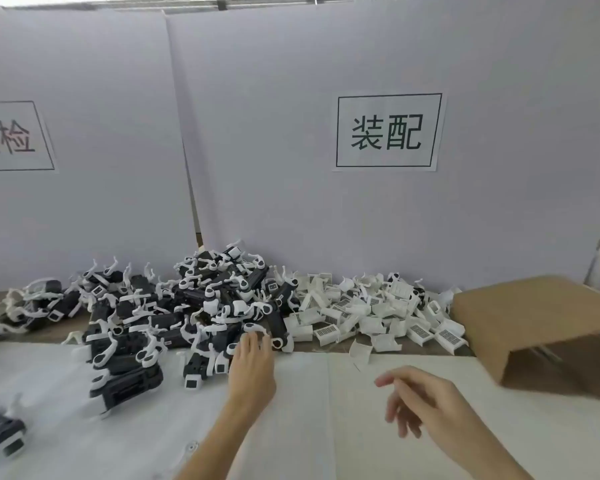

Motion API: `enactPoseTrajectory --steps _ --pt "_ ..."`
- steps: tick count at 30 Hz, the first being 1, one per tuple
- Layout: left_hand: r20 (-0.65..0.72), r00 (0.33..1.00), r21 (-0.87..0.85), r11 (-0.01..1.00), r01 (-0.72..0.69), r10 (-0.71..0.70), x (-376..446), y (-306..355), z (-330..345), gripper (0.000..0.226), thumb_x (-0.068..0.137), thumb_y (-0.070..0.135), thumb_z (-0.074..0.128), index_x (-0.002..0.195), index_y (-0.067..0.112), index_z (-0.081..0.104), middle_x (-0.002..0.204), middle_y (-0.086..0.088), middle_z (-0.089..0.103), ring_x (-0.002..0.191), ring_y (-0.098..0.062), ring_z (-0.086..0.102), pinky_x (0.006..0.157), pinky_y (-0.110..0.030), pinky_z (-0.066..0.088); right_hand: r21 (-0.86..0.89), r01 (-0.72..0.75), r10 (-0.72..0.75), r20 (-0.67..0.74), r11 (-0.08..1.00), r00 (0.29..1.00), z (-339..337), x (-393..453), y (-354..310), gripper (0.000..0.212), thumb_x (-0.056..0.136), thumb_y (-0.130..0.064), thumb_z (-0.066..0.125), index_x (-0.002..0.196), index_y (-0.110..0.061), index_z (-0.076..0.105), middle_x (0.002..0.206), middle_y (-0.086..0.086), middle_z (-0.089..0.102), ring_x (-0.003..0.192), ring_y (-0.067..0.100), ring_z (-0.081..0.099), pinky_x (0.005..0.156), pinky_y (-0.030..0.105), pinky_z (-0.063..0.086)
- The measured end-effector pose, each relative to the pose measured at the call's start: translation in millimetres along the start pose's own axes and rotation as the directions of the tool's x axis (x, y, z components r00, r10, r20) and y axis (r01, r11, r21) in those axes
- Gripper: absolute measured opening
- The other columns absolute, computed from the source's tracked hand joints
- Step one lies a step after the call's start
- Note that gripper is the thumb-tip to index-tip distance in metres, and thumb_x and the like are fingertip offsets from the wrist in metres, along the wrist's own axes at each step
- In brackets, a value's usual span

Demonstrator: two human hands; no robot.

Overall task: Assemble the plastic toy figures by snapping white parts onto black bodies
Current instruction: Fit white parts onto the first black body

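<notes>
A heap of black toy bodies with white arms [187, 306] lies across the back and left of the table. To its right spreads a pile of loose white parts [371, 313], many with barcode labels. My left hand [253, 365] reaches forward, its fingertips at the near edge of the black heap beside a black-and-white figure [274, 327]; whether it holds anything is hidden by the back of the hand. My right hand [416, 396] hovers above the white sheet, fingers loosely spread, holding nothing.
A brown cardboard box [534, 323] lies on its side at the right. Assembled figures [122, 386] lie on the white foam sheet [326, 427] at the left front. White partition boards with paper signs [388, 131] close off the back.
</notes>
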State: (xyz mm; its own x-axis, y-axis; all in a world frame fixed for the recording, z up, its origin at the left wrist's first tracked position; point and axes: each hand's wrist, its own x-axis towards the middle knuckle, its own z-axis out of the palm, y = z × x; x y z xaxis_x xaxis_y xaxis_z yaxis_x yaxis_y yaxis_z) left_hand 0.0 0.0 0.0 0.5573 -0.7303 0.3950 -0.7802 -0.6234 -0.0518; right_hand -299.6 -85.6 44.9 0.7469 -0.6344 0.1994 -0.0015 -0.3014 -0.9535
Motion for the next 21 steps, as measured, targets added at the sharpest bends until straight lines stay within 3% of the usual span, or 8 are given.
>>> enactPoseTrajectory --steps 1,3,5,8,10,15,19,21 --pt "0.016 0.999 0.073 0.996 0.043 -0.044 5.0 -1.1 -0.4 0.058 0.094 0.005 0.046 0.151 0.008 0.034 0.154 -0.018 0.035 0.145 -0.036 0.031 0.124 -0.041 0.024 -0.008 -0.002 0.002 -0.040 1.000 0.999 2.7 11.3 4.9 0.024 0.109 -0.011 0.049 0.106 -0.009 0.073 0.076 0.018 0.072 0.060 0.030 0.063 0.052 0.026 0.042" --pt "-0.023 0.994 0.054 0.993 0.107 -0.106 4.9 -3.5 2.2 0.052 0.093 0.002 0.043 0.144 0.011 0.041 0.146 -0.017 0.043 0.138 -0.038 0.038 0.124 -0.047 0.023 -0.043 -0.045 0.042 -0.072 0.998 0.997 3.5 26.4 11.2 0.027 0.109 -0.006 0.045 0.107 -0.008 0.072 0.076 0.015 0.073 0.060 0.027 0.062 0.053 0.027 0.041" --pt "-0.054 0.993 0.048 0.994 0.103 -0.101 6.1 -5.0 2.4 0.045 0.092 -0.001 0.050 0.134 0.015 0.053 0.132 -0.011 0.056 0.124 -0.033 0.054 0.119 -0.049 0.032 -0.064 -0.068 0.063 -0.079 0.996 0.995 7.4 40.9 21.5 0.028 0.109 -0.005 0.044 0.107 -0.008 0.072 0.075 0.013 0.073 0.059 0.025 0.062 0.054 0.028 0.040" --pt "-0.144 0.989 0.059 0.997 0.055 -0.046 7.2 -7.9 -9.9 0.040 0.060 -0.011 0.085 0.094 0.006 0.073 0.086 -0.011 0.069 0.078 -0.032 0.069 0.085 -0.047 0.059 -0.059 -0.084 0.078 -0.099 0.995 0.992 8.3 51.1 36.5 0.029 0.110 -0.005 0.044 0.105 -0.010 0.072 0.074 0.012 0.072 0.057 0.024 0.061 0.052 0.028 0.039" --pt "-0.230 0.973 0.043 0.999 0.032 -0.021 3.3 -10.9 -19.2 0.049 0.038 -0.024 0.085 0.077 0.002 0.070 0.068 -0.011 0.064 0.060 -0.034 0.064 0.072 -0.047 0.062 -0.043 -0.078 0.073 -0.122 0.996 0.990 10.4 54.4 41.6 0.030 0.110 -0.006 0.043 0.105 -0.011 0.073 0.074 0.012 0.072 0.056 0.023 0.061 0.051 0.027 0.038" --pt "-0.290 0.957 -0.153 0.988 -0.018 -0.027 -14.2 7.6 -42.1 0.060 0.041 -0.036 0.062 0.084 0.005 0.069 0.083 -0.008 0.068 0.077 -0.037 0.066 0.084 -0.066 0.055 0.038 -0.052 0.058 -0.171 0.998 0.984 9.4 54.5 42.6 0.029 0.109 -0.005 0.045 0.107 -0.012 0.073 0.074 0.012 0.071 0.058 0.024 0.061 0.050 0.027 0.041" --pt "-0.364 0.925 -0.191 0.964 -0.186 0.106 -22.3 30.1 -47.7 0.064 0.037 -0.031 0.065 0.087 0.009 0.070 0.093 -0.004 0.072 0.082 -0.035 0.068 0.060 -0.048 0.057 0.105 -0.017 0.034 -0.165 0.994 0.986 11.0 54.4 35.7 0.027 0.108 -0.004 0.046 0.114 -0.014 0.071 0.084 0.016 0.073 0.066 0.025 0.066 0.051 0.028 0.045" --pt "-0.408 0.894 -0.167 0.947 -0.275 0.187 -23.9 37.8 -50.9 0.062 0.038 -0.027 0.069 0.088 0.010 0.071 0.104 -0.005 0.075 0.087 -0.034 0.071 0.058 -0.044 0.056 0.111 0.022 -0.006 -0.150 0.994 0.989 14.7 55.0 31.1 0.029 0.108 -0.005 0.046 0.120 -0.018 0.068 0.089 0.015 0.074 0.074 0.027 0.070 0.055 0.030 0.049"
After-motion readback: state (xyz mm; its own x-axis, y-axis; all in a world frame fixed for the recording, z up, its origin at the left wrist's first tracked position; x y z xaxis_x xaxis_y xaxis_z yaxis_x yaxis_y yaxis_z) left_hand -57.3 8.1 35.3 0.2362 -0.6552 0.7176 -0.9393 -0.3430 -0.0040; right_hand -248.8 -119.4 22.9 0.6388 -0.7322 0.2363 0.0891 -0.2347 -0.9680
